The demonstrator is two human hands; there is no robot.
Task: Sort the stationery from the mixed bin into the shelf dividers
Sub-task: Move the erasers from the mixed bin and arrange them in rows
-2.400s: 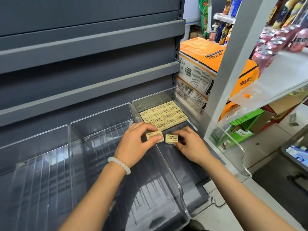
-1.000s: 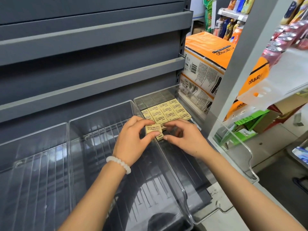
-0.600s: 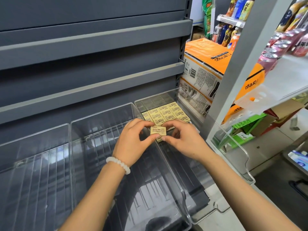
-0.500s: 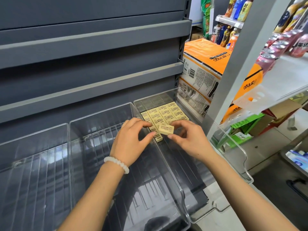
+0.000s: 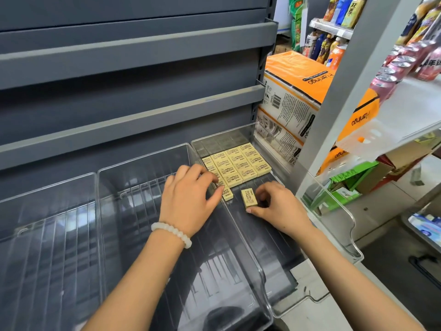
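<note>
Small yellow erasers are being laid out in the rightmost clear divider tray [image 5: 338, 206] on the grey shelf [image 5: 133, 125], and the row nearest the viewer is being filled. A block of erasers [image 5: 236, 163] is lying flat at the back of the tray, packed edge to edge in tidy rows with printed faces upward. The left hand [image 5: 191, 197] is being rested over the tray's left wall, fingers curled narrowly, with the fingertips pressing an eraser [image 5: 227, 193] against the front of the block; only part of that piece is showing. The right hand [image 5: 276, 206] is being held low on the tray floor, thumb and fingers closed lightly on a loose eraser [image 5: 249, 198], which is lying apart from the block, just in front of it. This loose eraser is being presented with its long axis running roughly front to back and skewed slightly, whereas the packed pieces are lying with their long axes running across the tray on its diagonal line. For the step to be done well, the loose eraser is judged to need turning until its long edge is matching its neighbours, then sliding flat along the floor until it is touching the row. Lifting is judged unnecessary; pushing too hard is likely to be disturbing the packed rows. The middle tray [image 5: 143, 163] is holding nothing visible.
</note>
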